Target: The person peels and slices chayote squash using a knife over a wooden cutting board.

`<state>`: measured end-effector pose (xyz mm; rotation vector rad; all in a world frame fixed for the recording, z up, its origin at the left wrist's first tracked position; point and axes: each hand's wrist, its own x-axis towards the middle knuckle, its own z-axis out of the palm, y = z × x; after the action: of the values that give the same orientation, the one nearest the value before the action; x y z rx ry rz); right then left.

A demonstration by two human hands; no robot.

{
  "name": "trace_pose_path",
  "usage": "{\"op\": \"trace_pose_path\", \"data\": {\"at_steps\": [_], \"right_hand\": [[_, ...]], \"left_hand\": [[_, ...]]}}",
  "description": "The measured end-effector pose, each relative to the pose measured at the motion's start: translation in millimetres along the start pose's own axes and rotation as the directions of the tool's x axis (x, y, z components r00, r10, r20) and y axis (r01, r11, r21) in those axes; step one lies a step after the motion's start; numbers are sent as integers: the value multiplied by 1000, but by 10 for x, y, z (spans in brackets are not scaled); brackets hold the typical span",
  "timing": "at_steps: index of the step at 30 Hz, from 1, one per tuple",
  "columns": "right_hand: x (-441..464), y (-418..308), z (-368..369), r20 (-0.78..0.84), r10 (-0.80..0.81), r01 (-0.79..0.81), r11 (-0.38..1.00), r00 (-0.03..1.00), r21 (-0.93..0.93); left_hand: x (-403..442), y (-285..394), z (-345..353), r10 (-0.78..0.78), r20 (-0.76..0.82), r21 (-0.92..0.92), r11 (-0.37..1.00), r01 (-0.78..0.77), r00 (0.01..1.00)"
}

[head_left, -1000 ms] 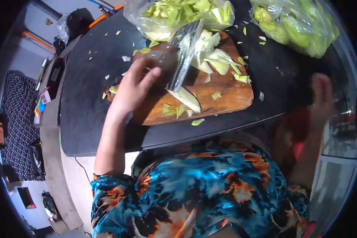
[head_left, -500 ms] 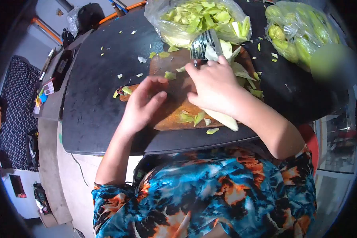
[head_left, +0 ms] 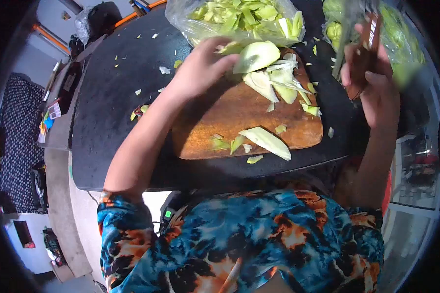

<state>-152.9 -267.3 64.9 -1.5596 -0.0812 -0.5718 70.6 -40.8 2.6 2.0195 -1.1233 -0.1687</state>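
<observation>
My left hand [head_left: 203, 68] grips a pale green vegetable piece [head_left: 259, 56] with a flat cut face, above the upper part of the wooden cutting board [head_left: 230, 117]. At the right, my right hand [head_left: 374, 73] is raised and closed round the brown handle of a knife [head_left: 362, 66]; its blade is blurred and points up. Thin pale slices [head_left: 281, 80] are heaped on the board's upper right. One long slice [head_left: 266, 141] lies across the board's near edge, with small green scraps beside it.
An open plastic bag of green peelings [head_left: 249, 19] stands behind the board. Another bag of whole green vegetables [head_left: 401, 36] is at the back right, partly behind the knife. Bits of peel dot the black table [head_left: 117, 107].
My right hand has moved from over the board to the right and now holds the knife. My left hand has gone up and taken the vegetable piece. The metal tool no longer shows on the board.
</observation>
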Motion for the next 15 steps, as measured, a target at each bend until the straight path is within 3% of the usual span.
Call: {"op": "trace_pose_path", "data": {"at_steps": [1, 4, 6, 7, 10, 11, 12, 14, 15], "right_hand": [[-41, 27, -99, -6, 30, -30, 999, 1000, -45], [-193, 111, -388, 24, 117, -112, 981, 993, -158], [-428, 101, -357, -77, 240, -251, 902, 968, -351], [-555, 84, -319, -134, 293, -322, 841, 947, -435], [-690, -268, -80, 245, 410, -197, 778, 879, -596], [-704, -312, 14, 327, 467, -195, 770, 822, -608], [-758, -298, 38, 421, 388, 17, 719, 820, -695], [-856, -225, 75, 615, 271, 427, 518, 740, -742], [-864, -183, 100, 614, 261, 435, 507, 745, -744]], "left_hand": [[155, 21, 81, 161, 45, -81, 984, -157, 986], [458, 98, 294, 253, 165, 134, 952, -276, 953], [622, -58, 433, 358, 213, 233, 885, -403, 909], [632, -52, 425, 318, 208, 174, 919, -355, 925], [558, -8, 267, 161, 161, 53, 984, -172, 974], [506, -10, 186, 212, 62, 0, 977, -212, 975], [439, 18, 100, 76, 44, -184, 981, -67, 996], [255, -26, -165, -78, -130, -396, 918, 21, 988], [194, -135, -327, -137, -176, -422, 905, 51, 975]]}}
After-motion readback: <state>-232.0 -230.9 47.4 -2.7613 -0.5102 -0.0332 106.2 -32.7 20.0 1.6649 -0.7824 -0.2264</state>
